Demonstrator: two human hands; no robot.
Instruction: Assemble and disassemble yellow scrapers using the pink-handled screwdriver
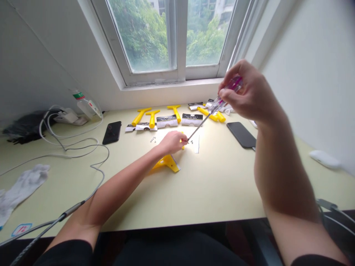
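My right hand (246, 92), raised over the right of the desk, is closed around the clear and purple handle of a screwdriver (200, 125). Its shaft slants down and left to the fingertips of my left hand (174, 142). Those fingers are pinched at the screwdriver's tip; whatever small thing lies between them is hidden. A bit of yellow plastic shows just behind them. Below my left hand lies a yellow scraper (169, 162) with a flat blade edge, partly covered by my forearm. Small screws (153, 139) are scattered left of the hand, and a thin flat strip (196, 144) lies to its right.
Yellow scraper handles (152, 118) and black-and-white packages (166, 120) line the back under the window. Phones lie at left (112, 132) and right (241, 135). Cables (83, 156), a bottle (87, 105) and a white glove (24, 188) occupy the left; a white mouse (324, 159) the right.
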